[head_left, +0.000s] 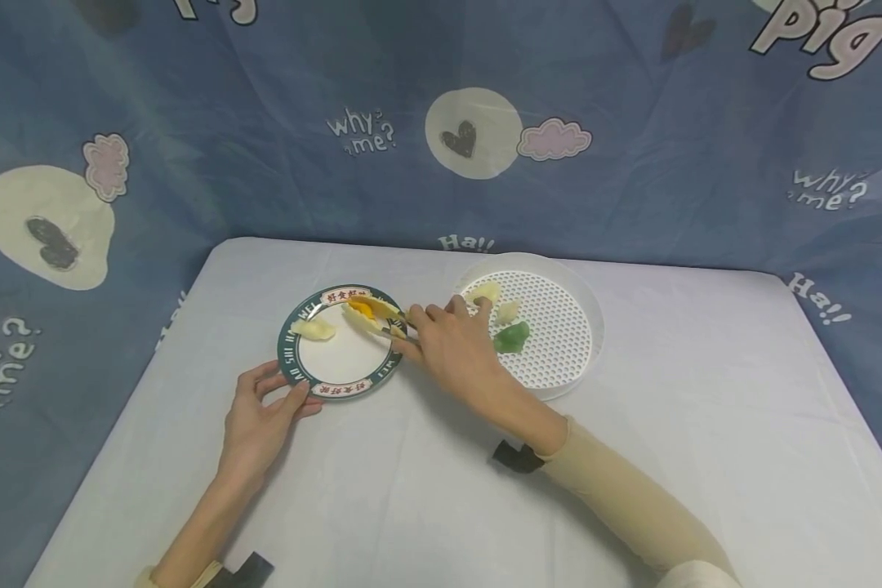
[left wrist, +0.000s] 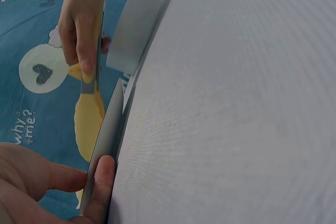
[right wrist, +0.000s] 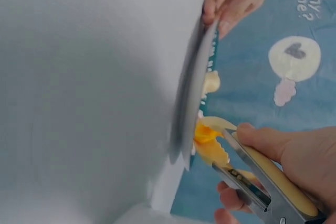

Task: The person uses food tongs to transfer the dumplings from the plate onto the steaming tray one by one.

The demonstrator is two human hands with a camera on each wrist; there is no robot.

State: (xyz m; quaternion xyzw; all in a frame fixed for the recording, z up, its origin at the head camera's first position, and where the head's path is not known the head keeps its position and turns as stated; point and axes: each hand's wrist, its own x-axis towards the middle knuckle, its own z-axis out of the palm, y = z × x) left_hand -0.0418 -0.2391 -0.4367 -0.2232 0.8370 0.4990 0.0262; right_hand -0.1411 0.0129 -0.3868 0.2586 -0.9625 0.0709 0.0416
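My left hand point(head_left: 259, 420) pinches the near-left rim of a round plate point(head_left: 341, 359) with a green lettered border, thumb above and a finger beneath. A pale yellow dumpling point(head_left: 313, 329) lies on the plate's left side. With my right hand point(head_left: 459, 351) I grip yellow-handled tongs point(right wrist: 281, 177) over the plate's right side. Between their yellow tips sits an orange-yellow dumpling point(right wrist: 207, 134), close to the plate; contact is unclear. In the left wrist view, the plate point(left wrist: 107, 129) appears edge-on and hides most of its top.
Right of the plate stands a round white perforated tray point(head_left: 559, 351). It holds a green dumpling point(head_left: 511, 337) and pale yellow ones point(head_left: 508, 312), partly behind my right hand. A white cloth point(head_left: 412, 506) covers the table, with a blue printed curtain point(head_left: 382, 196) behind.
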